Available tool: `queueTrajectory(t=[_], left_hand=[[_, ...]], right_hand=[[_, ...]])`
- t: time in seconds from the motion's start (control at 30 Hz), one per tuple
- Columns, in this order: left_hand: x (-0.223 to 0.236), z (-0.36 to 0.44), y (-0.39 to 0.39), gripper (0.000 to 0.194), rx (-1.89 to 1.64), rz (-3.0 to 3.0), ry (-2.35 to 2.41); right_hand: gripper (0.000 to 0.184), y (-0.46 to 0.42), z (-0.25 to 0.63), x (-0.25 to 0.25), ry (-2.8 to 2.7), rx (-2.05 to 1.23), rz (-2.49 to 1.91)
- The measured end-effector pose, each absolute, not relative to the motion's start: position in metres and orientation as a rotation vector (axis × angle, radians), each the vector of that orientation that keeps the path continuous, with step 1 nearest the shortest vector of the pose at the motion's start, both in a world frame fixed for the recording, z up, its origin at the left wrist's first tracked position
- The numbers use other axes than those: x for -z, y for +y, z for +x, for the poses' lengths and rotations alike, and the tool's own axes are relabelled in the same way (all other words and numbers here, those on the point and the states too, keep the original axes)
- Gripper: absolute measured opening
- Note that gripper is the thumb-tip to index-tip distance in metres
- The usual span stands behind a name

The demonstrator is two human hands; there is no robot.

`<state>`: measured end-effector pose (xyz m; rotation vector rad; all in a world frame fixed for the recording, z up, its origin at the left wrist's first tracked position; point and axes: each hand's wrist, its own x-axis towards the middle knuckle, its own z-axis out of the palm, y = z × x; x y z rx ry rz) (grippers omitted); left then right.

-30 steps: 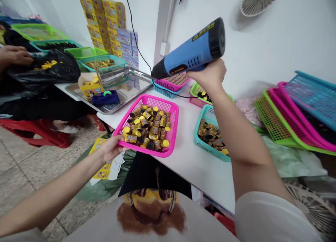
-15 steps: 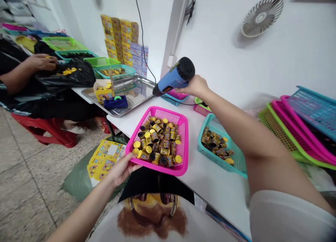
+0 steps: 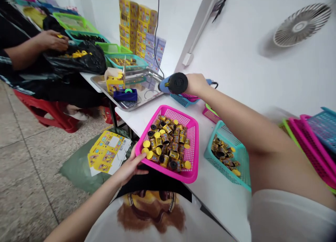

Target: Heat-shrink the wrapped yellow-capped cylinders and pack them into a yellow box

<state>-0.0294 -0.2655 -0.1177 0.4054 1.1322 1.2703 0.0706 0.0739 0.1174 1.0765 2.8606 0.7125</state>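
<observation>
My left hand [image 3: 132,166] grips the near left corner of a pink plastic basket [image 3: 194,154], thumb over the rim and fingers below. Inside lie several small cylinders [image 3: 173,154] with yellow-brown printed wraps, some showing yellow caps and some black ends. Above the basket's far side, my right hand [image 3: 196,84] is closed around the handle of a blue and black heat gun [image 3: 172,84]. Its round black rear end faces me, and its nozzle is hidden. To the right of the pink basket stands a teal basket [image 3: 225,170] with more such cylinders.
A metal tray [image 3: 141,100] behind holds a yellow box [image 3: 115,81] and a blue tape dispenser [image 3: 125,95]. Stacked yellow boxes [image 3: 128,25] stand against the wall. At left, a co-worker's hands [image 3: 54,40] are over a black bag [image 3: 89,61]. Nested baskets [image 3: 312,147] stand at right.
The heat gun has swung round and dropped lower, its rear end now turned more toward me. My left hand still holds the pink basket. The whole view has shifted a little.
</observation>
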Motion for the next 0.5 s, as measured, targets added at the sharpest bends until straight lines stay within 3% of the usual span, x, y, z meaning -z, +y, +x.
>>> queueTrajectory(t=[0.17,0.5], left_hand=[[0.127,-0.029,-0.266,0.095,-1.441,0.85,1.365],[0.145,-0.033,-0.27,0.09,-1.413,0.912,1.403]], right_hand=[[0.031,0.065,0.02,-0.109,2.781,-0.791,0.839],[0.038,0.077,-0.034,-0.045,2.719,-0.782,0.591]])
